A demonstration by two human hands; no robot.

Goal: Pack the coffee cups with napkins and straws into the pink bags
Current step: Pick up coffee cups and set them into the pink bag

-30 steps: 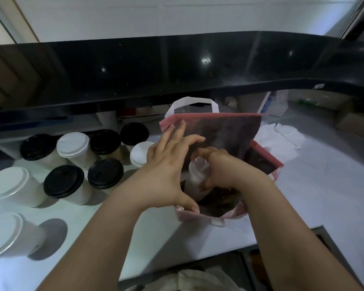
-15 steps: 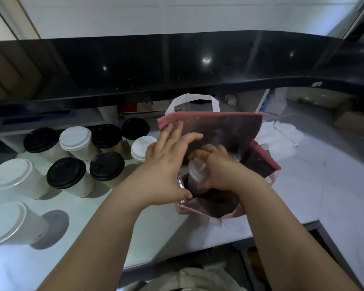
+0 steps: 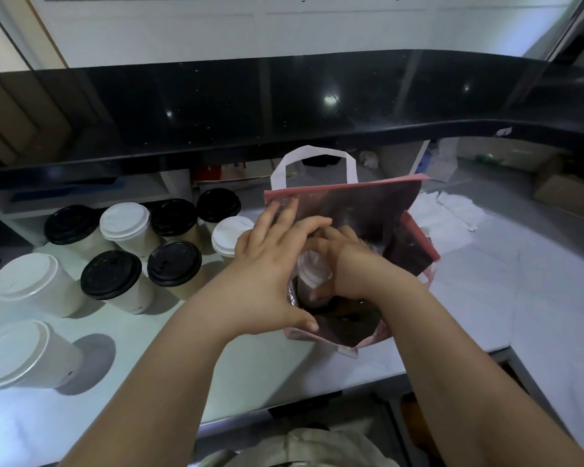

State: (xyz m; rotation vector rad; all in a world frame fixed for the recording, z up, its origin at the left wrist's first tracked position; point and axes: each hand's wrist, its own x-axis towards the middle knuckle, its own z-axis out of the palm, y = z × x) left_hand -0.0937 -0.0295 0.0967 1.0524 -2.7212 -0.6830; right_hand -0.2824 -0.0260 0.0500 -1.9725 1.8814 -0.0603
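A pink bag [image 3: 358, 210] with a white handle stands open on the white counter [image 3: 536, 298], its inside dark and shiny. My right hand [image 3: 348, 264] reaches into the bag's mouth and grips a white-lidded coffee cup [image 3: 312, 269], which sits partly inside. My left hand [image 3: 270, 274] spreads over the bag's left rim, with its fingers on the back panel and its thumb at the near edge. Several lidded cups wait to the left, such as a black-lidded one [image 3: 174, 267] and a white-lidded one [image 3: 231, 235].
A black raised ledge [image 3: 284, 106] overhangs the back of the counter. White napkins [image 3: 452, 210] lie behind the bag on the right. Two larger white cups [image 3: 31, 286] stand at far left. The counter's front edge runs just below my forearms.
The cup has sunk a little deeper into the bag with my right hand. My left hand keeps its place on the bag's rim.
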